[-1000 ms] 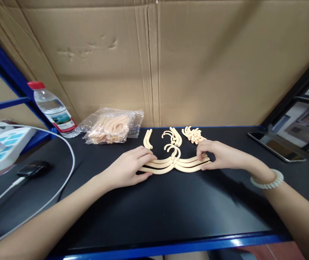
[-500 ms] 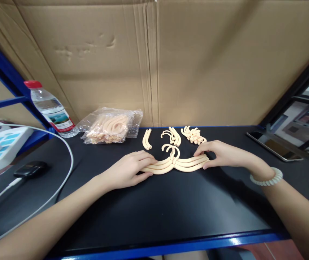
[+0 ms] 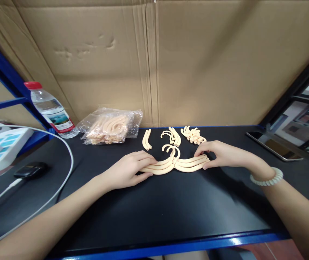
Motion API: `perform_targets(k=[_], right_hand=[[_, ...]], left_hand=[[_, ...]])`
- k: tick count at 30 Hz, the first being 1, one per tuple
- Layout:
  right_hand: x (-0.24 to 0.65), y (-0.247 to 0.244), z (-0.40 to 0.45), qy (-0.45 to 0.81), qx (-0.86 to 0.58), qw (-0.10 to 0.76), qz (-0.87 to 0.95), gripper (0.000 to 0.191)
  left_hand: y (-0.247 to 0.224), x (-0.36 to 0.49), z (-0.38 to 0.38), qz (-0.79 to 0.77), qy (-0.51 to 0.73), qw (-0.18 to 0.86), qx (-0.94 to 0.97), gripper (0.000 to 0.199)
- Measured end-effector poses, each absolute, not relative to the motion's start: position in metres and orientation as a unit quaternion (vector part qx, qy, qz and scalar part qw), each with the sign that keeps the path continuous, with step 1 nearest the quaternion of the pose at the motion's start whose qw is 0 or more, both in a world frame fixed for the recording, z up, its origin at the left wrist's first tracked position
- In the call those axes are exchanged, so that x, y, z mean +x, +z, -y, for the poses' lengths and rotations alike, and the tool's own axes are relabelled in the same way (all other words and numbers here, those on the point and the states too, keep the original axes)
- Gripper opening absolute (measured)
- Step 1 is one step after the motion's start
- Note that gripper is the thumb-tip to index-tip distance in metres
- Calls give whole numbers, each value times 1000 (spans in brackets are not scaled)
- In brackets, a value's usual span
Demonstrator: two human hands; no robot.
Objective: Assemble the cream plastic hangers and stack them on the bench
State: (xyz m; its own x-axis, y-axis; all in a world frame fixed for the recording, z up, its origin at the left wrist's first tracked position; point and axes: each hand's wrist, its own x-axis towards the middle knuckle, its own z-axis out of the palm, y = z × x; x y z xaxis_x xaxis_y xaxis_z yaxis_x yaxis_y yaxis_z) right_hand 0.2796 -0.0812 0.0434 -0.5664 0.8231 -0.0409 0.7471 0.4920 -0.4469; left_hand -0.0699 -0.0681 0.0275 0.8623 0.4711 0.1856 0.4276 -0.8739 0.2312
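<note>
From where I stood, the person's left hand was closed lightly over the left ends of the cream, smooth, curved hanger shapes, and the right hand pinched their right ends between thumb and fingers. They lay nested at the middle of the black, smooth tabletop. To my mind, uneven pressure from the two sides could have made them slide over one another, or worked the arms loose at the centre, where they met. A push toward the far side might also have run the hooks into the loose parts close behind. Counting, I made out three arms on each side but only two clear hooks; a third I couldn't tell. Farther back were at least two cream curved rods at the left, one bundle of thicker cream rods and thin hooks, and one heap of small cream hooks too tangled to number. One clear, crinkled plastic bag of similar pieces sat far left, beside one clear, red-capped plastic bottle.
</note>
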Motion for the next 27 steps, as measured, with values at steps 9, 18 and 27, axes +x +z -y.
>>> perform_targets(k=[9, 18, 27], right_hand=[[282, 44, 80, 148, -486, 263, 820, 26], [279, 48, 83, 145, -614, 436, 642, 28], [275, 57, 91, 98, -613, 408, 669, 51]], left_hand=[[27, -76, 62, -276, 233, 60, 930, 29], [34, -77, 59, -403, 356, 47, 842, 25], [35, -76, 65, -385, 356, -46, 850, 34]])
